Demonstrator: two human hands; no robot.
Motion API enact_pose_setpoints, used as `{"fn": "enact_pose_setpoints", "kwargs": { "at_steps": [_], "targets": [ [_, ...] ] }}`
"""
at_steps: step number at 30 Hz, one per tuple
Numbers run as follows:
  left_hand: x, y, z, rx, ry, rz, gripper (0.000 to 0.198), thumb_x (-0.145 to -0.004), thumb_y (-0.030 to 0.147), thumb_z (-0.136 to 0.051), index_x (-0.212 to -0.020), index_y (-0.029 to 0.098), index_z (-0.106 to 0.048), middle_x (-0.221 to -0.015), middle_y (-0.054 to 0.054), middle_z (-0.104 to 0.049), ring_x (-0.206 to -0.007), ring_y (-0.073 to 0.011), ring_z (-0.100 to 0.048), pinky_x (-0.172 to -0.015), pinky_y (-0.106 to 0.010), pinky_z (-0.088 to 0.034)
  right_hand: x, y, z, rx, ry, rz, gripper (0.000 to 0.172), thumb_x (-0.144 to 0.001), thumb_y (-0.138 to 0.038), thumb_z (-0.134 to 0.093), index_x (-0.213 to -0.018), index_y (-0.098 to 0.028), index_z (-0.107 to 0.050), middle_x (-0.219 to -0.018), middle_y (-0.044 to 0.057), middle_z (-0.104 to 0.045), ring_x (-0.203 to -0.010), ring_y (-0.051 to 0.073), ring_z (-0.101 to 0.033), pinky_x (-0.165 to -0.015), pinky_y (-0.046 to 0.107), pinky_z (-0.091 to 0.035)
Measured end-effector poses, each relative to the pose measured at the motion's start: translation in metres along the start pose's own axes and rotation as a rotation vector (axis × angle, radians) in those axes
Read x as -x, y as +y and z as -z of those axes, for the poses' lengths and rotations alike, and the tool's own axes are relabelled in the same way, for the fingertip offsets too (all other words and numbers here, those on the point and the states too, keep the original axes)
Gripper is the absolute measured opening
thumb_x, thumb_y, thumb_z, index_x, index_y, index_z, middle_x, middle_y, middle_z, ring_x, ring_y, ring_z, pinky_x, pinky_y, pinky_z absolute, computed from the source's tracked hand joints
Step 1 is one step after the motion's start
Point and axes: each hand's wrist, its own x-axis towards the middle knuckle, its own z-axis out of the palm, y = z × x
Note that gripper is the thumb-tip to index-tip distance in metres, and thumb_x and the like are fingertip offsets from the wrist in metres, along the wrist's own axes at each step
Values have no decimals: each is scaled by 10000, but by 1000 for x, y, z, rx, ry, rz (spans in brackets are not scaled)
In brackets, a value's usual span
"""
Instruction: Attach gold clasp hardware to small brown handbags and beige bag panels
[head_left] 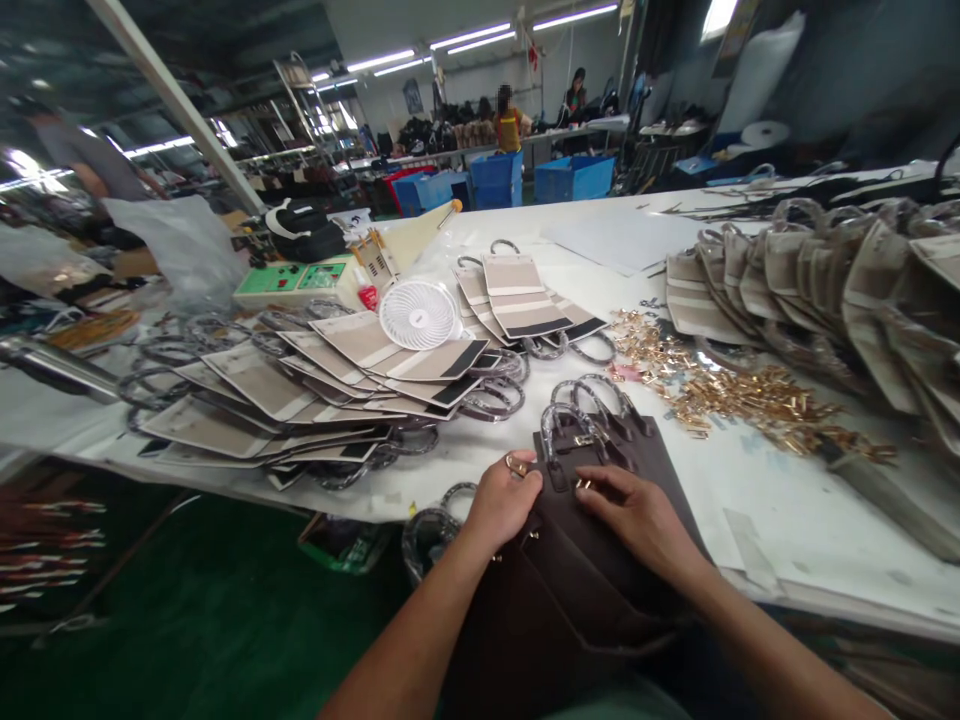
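Observation:
A dark brown handbag panel (577, 590) with plastic-wrapped handles (559, 425) lies over the near table edge in front of me. My left hand (504, 505) is closed at the panel's upper left edge, and a looped gold metal fitting (516, 465) shows among its fingers. Over the panel, just right of a handle's leather tab (556, 475), my right hand (634, 515) pinches a small gold metal fitting (583, 484). A gold bar (583, 440) sits between the handle bases. Small gold studs (534, 535) show on the panel below my left hand.
Loose gold fittings (750, 405) lie heaped on the white table (765, 520). Beige bag panels (255, 385) are stacked at left, more (787, 270) at right. A white fan (420, 312) rests on the left stack. Blue bins (574, 180) and several people are farther back.

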Motion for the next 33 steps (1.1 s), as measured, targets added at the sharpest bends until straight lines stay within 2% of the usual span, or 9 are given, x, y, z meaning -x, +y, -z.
{"fn": "enact_pose_setpoints", "kwargs": {
  "at_steps": [4, 8, 11, 14, 16, 20, 24, 27, 33],
  "targets": [
    [0, -6, -1, 33, -1, -7, 473, -794, 258, -666, -1248, 132, -705, -909, -32, -774, -752, -182, -686, -704, -276, -511, -18, -3, 15, 272, -110, 128, 258, -914, -356, -656, -1108, -279, -807, -993, 40, -774, -888, 254, -727, -841, 374, -564],
    [-1, -7, 0, 55, 17, -10, 463, -762, 214, -668, -1214, 143, -734, -895, -24, -776, -764, -177, -687, -694, -263, -504, -24, -10, 19, 403, -17, 267, 271, -981, -418, -598, -1050, -288, -825, -993, 65, -750, -890, 258, -717, -823, 377, -565],
    [-1, -5, 1, 67, 21, -7, 433, -747, 195, -678, -1170, 156, -760, -886, -16, -777, -789, -176, -691, -700, -252, -501, -14, -23, 8, 251, 22, 176, 257, -956, -429, -631, -1044, -272, -814, -1044, 58, -783, -917, 264, -741, -849, 371, -581],
    [-1, -3, 3, 76, 14, 3, 409, -748, 205, -691, -1146, 158, -774, -845, -10, -767, -758, -169, -680, -660, -243, -489, -1, -34, -9, 110, 43, -56, 303, -889, -470, -677, -1058, -252, -802, -962, 35, -808, -755, 251, -758, -725, 352, -601],
    [0, -2, 3, 81, 14, 7, 405, -750, 216, -698, -1143, 157, -777, -808, -5, -756, -711, -157, -660, -631, -238, -475, 4, -37, -18, 105, 66, -105, 312, -858, -474, -683, -1020, -237, -805, -890, 31, -808, -708, 250, -754, -694, 348, -594],
    [1, -4, 2, 107, 2, -9, 417, -746, 220, -712, -1154, 158, -770, -779, 6, -739, -649, -128, -618, -603, -226, -454, 5, -36, -25, 179, 114, -34, 296, -853, -445, -660, -991, -232, -812, -962, 44, -816, -817, 264, -764, -752, 352, -586],
    [2, -7, 1, 138, -20, -30, 401, -744, 232, -720, -1137, 168, -769, -709, 22, -702, -578, -112, -564, -550, -220, -420, 6, -33, -28, 213, 149, 7, 288, -881, -438, -648, -1003, -229, -804, -949, 42, -811, -781, 248, -755, -748, 351, -583],
    [2, -9, 1, 152, -14, -43, 404, -724, 227, -739, -1122, 168, -778, -742, 7, -718, -608, -119, -582, -575, -223, -440, 9, -30, -33, 251, 161, 91, 254, -915, -402, -623, -996, -225, -787, -972, 48, -804, -869, 249, -758, -794, 340, -580],
    [2, -10, -1, 193, -6, -44, 443, -715, 200, -726, -1154, 162, -770, -787, -3, -733, -614, -114, -584, -570, -218, -429, 7, -20, -33, 282, 105, 86, 284, -929, -366, -620, -1136, -216, -743, -920, 41, -776, -760, 220, -717, -746, 330, -575]
  ]
}}
